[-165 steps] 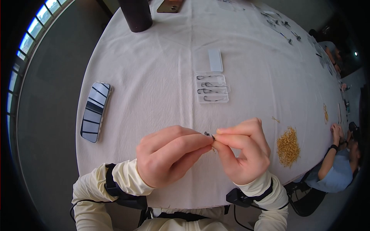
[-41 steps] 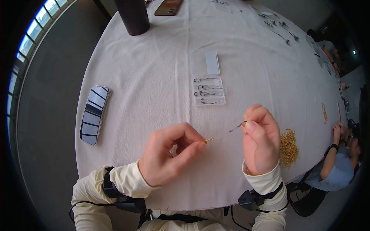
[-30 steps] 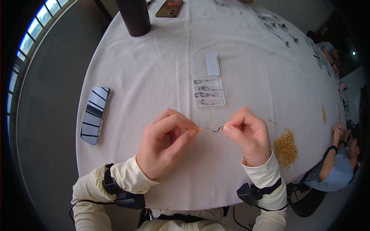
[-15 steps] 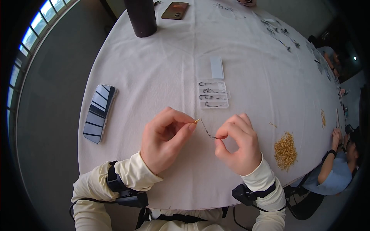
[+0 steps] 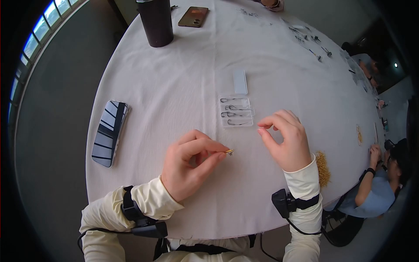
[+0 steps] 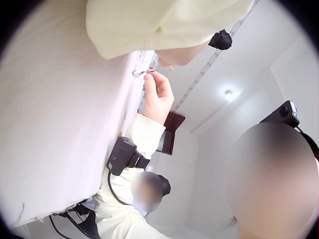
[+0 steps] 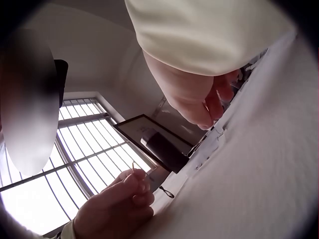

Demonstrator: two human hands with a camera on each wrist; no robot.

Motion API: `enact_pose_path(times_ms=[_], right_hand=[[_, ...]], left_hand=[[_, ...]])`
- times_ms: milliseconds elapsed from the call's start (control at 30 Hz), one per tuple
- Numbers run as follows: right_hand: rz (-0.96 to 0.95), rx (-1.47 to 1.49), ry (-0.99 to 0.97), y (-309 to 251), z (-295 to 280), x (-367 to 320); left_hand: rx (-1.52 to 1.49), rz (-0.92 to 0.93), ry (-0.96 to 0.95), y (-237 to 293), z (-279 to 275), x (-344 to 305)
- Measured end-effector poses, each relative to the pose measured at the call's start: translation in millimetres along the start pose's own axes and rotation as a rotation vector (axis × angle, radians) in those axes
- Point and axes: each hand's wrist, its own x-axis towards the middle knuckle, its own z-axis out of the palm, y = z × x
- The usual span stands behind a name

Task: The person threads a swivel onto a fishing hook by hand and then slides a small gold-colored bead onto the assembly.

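In the head view my left hand (image 5: 190,166) pinches a small gold piece (image 5: 229,151) between thumb and forefinger. A dark wire hook hangs beneath it; its loop (image 7: 167,191) shows in the right wrist view, below the left fingertips. My right hand (image 5: 286,137) is raised to the right, its thumb and forefinger curved close together with nothing visible between them. In the left wrist view the dark loop (image 6: 137,73) appears beside the right fingertips, seemingly only overlapping them. Behind the hands lies an open clear box (image 5: 235,111) with dark hooks in its compartments.
A heap of gold pieces (image 5: 323,169) lies beyond the right forearm. To the left is a phone (image 5: 109,133); at the back stand a dark tumbler (image 5: 156,26) and another phone (image 5: 193,16). A person in blue (image 5: 371,192) sits at the right edge.
The right hand has let go of the dark wire and moved up and right, away from the left hand. The left hand keeps its pinch on the gold piece, now slightly lower.
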Motion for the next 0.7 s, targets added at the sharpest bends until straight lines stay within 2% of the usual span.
enact_pose_path(times_ms=[100, 267, 367, 600, 700], right_hand=[[0.02, -0.108, 0.03, 21.1, 6.2, 11.0], [0.124, 0.051, -0.011, 27.6, 18.0, 19.4], [0.09, 0.038, 0.004, 18.7, 16.2, 21.3], [0.037, -0.027, 0.01, 21.8, 20.8, 33.4], [0.055, 0.027, 0.091, 24.8, 23.5, 44.3]], left_hand=[[-0.025, -0.026, -0.015, 4.0, -1.9, 1.4], [-0.003, -0.035, -0.023, 6.6, -4.8, 2.3], [0.041, 0.024, 0.005, 3.9, -3.9, -1.2], [0.039, -0.037, -0.054, 9.9, -6.8, 7.9], [0.038, -0.032, -0.053, 9.0, -6.4, 8.0]])
